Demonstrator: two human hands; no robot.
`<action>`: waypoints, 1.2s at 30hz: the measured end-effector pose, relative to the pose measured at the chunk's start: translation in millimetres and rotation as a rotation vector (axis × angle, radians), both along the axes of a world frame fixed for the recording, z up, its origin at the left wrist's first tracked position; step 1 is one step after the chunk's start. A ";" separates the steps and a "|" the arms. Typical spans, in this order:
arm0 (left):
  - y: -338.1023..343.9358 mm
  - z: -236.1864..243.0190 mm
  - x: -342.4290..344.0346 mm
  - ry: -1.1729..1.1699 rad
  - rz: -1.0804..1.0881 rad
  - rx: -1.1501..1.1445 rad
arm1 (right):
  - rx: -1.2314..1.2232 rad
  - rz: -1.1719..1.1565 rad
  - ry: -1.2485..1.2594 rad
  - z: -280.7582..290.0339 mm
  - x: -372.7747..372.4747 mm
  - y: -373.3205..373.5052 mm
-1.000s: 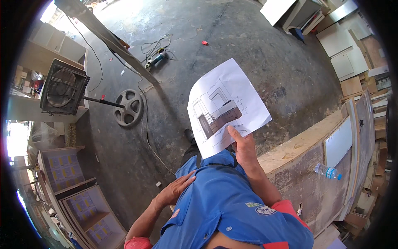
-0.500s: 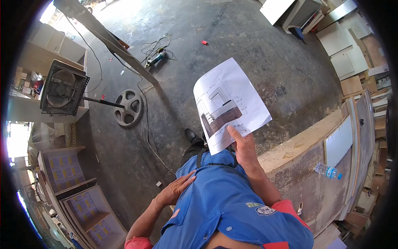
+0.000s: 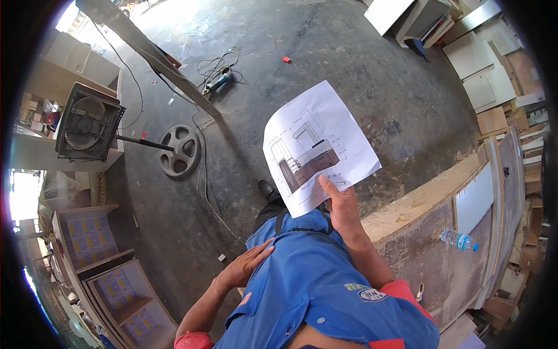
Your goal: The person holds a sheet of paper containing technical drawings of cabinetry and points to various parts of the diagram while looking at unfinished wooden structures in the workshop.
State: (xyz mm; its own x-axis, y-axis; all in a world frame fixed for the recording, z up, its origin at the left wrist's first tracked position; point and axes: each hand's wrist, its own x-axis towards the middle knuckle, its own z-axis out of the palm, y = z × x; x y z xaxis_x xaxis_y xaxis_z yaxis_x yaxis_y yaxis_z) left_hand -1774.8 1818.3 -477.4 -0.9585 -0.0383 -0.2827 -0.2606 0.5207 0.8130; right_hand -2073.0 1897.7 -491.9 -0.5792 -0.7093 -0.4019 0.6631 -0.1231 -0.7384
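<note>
A white paper sheet with a drawing of a furniture layout and dimension lines is held up in front of me. My right hand pinches its lower edge, thumb on the printed side and the other fingers behind it. The far edge of the sheet bends slightly. My left hand lies flat on the side of my blue shirt, fingers stretched out and holding nothing.
On the right stands a wooden workbench with a plastic water bottle. A fan on a round base, a corded angle grinder, a post and an open shelf unit are to the left.
The left edge of the paper sheet has swung a little outward to the left, so more of the drawing faces me. Both hands stay in place.
</note>
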 end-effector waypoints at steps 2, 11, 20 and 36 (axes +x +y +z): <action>-0.3 -2.5 2.1 -0.004 -0.004 -0.006 | 0.011 0.003 0.003 3.0 0.2 -0.5; 2.0 -1.9 -0.4 0.007 0.032 -0.020 | 0.023 0.011 0.032 2.9 -0.1 0.5; 3.1 -5.2 -1.1 0.044 0.041 0.011 | 0.024 0.000 0.026 15.1 1.0 -1.2; 20.2 -45.0 -19.9 0.201 0.069 0.174 | 0.114 0.091 0.061 24.2 -4.4 2.1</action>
State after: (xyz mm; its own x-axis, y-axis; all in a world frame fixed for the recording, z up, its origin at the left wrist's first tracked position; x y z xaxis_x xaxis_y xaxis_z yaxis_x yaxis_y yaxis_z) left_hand -1794.6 1838.5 -522.4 -0.9928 -0.0731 -0.0949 -0.1148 0.3548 0.9279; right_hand -2077.4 1899.9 -467.7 -0.5407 -0.7113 -0.4491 0.6210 0.0226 -0.7835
